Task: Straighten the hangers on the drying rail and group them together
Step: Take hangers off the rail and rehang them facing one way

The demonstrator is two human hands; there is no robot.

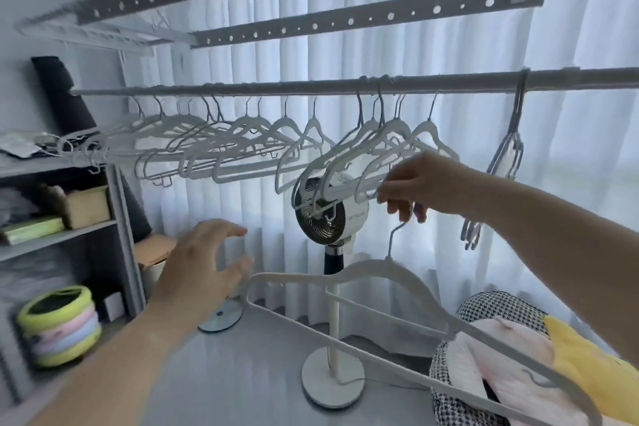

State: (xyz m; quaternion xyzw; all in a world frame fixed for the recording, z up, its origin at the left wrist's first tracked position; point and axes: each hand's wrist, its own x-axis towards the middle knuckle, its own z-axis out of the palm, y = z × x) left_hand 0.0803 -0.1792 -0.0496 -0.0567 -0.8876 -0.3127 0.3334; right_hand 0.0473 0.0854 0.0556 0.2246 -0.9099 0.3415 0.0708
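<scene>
A drying rail [242,88] runs across the room at head height. Several white hangers [214,149] hang along its left and middle stretch, tilted at different angles. My right hand [420,183] pinches the lower bars of a small cluster of white hangers [349,162] on the rail. One loose white hanger [349,282] dangles below that hand, its hook at my fingers. My left hand [204,263] is open with fingers spread, just left of the loose hanger's end and not touching it. A bunch of grey hangers [508,156] hangs steeply further right on the rail.
A standing fan [328,214] is behind the hangers, in front of white curtains. A grey shelf unit [114,218] with boxes stands at the left, with a striped round container [58,325] on the floor. A laundry basket [491,308] with pink and yellow cloth sits bottom right.
</scene>
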